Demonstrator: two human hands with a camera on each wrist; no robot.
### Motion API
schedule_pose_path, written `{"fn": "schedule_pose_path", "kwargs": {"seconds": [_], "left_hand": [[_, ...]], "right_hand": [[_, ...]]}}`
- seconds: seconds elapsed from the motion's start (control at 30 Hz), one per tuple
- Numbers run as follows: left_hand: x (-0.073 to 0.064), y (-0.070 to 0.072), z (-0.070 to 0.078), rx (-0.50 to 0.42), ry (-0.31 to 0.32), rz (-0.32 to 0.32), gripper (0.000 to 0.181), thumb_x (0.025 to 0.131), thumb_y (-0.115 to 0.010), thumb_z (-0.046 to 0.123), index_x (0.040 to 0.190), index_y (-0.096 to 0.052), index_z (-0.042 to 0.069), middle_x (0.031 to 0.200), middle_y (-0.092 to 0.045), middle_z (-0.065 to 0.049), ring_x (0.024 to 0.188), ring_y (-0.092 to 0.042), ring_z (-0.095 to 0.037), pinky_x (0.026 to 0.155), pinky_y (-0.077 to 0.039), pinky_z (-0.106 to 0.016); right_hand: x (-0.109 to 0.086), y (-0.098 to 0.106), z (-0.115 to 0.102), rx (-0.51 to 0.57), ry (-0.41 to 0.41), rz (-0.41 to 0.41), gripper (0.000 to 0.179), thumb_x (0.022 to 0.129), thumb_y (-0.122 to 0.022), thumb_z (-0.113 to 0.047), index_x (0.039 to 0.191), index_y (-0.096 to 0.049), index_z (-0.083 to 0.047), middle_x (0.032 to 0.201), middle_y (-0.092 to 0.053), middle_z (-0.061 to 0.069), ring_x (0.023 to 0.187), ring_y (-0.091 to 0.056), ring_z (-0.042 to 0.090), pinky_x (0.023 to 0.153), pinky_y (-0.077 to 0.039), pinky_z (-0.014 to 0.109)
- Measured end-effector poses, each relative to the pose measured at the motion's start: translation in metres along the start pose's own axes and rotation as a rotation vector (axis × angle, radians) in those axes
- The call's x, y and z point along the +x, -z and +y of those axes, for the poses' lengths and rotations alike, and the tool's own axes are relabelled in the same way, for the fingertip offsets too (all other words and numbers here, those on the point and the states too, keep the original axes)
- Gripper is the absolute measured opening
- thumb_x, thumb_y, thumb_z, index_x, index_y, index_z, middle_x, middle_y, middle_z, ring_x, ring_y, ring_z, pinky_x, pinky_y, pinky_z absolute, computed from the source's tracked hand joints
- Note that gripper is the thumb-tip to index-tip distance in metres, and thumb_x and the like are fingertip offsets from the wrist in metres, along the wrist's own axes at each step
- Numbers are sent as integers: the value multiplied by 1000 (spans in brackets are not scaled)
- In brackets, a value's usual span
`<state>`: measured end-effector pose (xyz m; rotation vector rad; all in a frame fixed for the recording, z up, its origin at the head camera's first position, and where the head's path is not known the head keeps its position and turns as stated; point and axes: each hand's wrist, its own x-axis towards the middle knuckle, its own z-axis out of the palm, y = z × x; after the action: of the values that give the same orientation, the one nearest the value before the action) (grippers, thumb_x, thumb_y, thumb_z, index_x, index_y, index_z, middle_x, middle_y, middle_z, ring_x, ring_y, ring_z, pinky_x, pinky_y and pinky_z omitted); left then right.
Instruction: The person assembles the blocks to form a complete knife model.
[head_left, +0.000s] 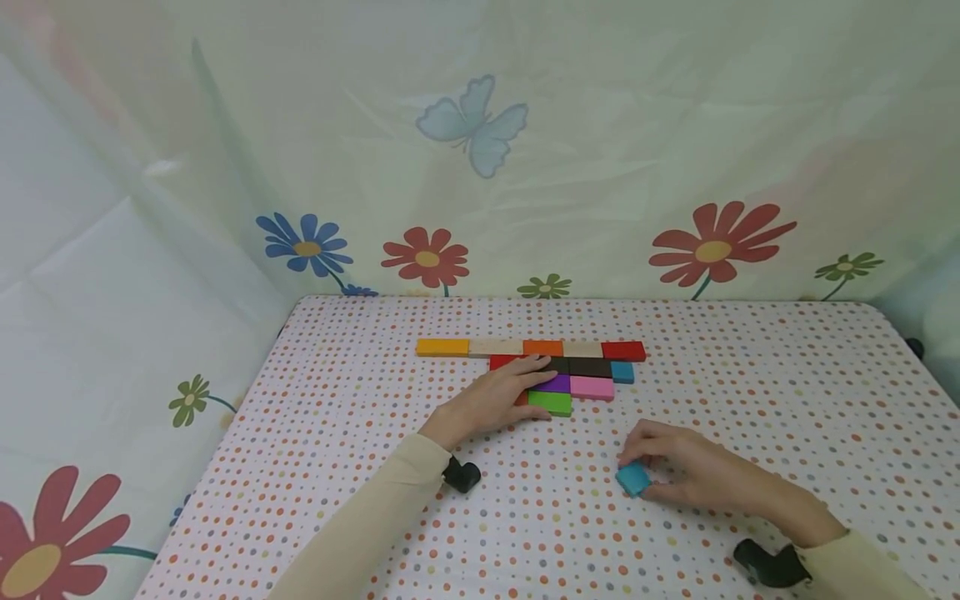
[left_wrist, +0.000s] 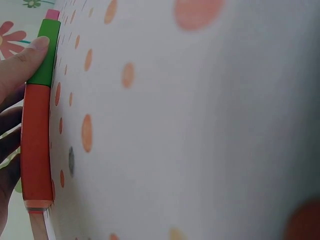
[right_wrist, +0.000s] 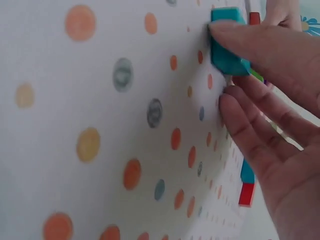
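Observation:
My right hand (head_left: 697, 468) pinches a small turquoise block (head_left: 633, 479) between thumb and fingers, low over the table and in front of the block rows. In the right wrist view the thumb lies across that turquoise block (right_wrist: 230, 57). My left hand (head_left: 491, 402) rests on the left part of the nearer rows, fingers extended over a black block and a purple block (head_left: 557, 383). Its thumb touches the front green block (head_left: 551, 406). The left wrist view shows a red block (left_wrist: 36, 145) end to end with the green one; the hand partly covers these rows.
The back row joins a yellow block (head_left: 442, 347), pale wooden blocks, an orange block (head_left: 542, 347) and a red block (head_left: 624, 351). Right of the left hand lie a dark block (head_left: 590, 367), a blue block (head_left: 622, 372) and a pink block (head_left: 592, 388). A dotted cloth (head_left: 360, 500) covers the table.

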<state>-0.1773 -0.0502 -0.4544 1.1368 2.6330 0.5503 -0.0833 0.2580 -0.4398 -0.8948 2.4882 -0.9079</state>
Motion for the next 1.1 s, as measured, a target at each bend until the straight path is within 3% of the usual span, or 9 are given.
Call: {"fn": "schedule_pose_path", "kwargs": {"seconds": [0.27,0.5,0.6,0.9,1.1], "left_hand": [[-1,0,0,-7,8,1,70,101,-68,47,160,-45,17,172,-28,0,158,-25,-18,124,-31,-35],[-1,0,0,11,11,10,70,101,-67,48,160,-45,18,171,-29,0,157,-26,-18,124,-31,-36],[0,0,0,9,7,9,69,101,-67,48,160,-45,18,171,-29,0,157,-26,-19,124,-32,-36],[1,0,1,9,-1,12,69,101,-68,47,160,-46,17,171,-29,-1,157,-28,-20,123,-34,-38],[0,0,1,12,-1,12,70,101,-68,47,159,-46,17,171,-29,-1,157,-28,-20,123,-33,-37]], "right_hand": [[17,-2,-7,-57,-41,112,29,86,-88,-20,112,-76,-14,105,-66,-10,90,-60,2,77,-57,26],[44,-5,-12,-159,-67,333,31,84,-89,-10,112,-76,-5,108,-67,1,92,-63,13,80,-59,36],[53,-8,-14,-183,-75,401,32,82,-89,-6,110,-76,-1,104,-64,4,88,-62,15,76,-58,34],[63,-21,-21,-269,-68,443,33,82,-88,-2,112,-74,4,105,-59,7,85,-56,15,72,-56,32],[66,-24,-20,-261,-63,447,35,83,-87,0,115,-73,7,105,-58,9,82,-53,14,69,-55,29]]}}
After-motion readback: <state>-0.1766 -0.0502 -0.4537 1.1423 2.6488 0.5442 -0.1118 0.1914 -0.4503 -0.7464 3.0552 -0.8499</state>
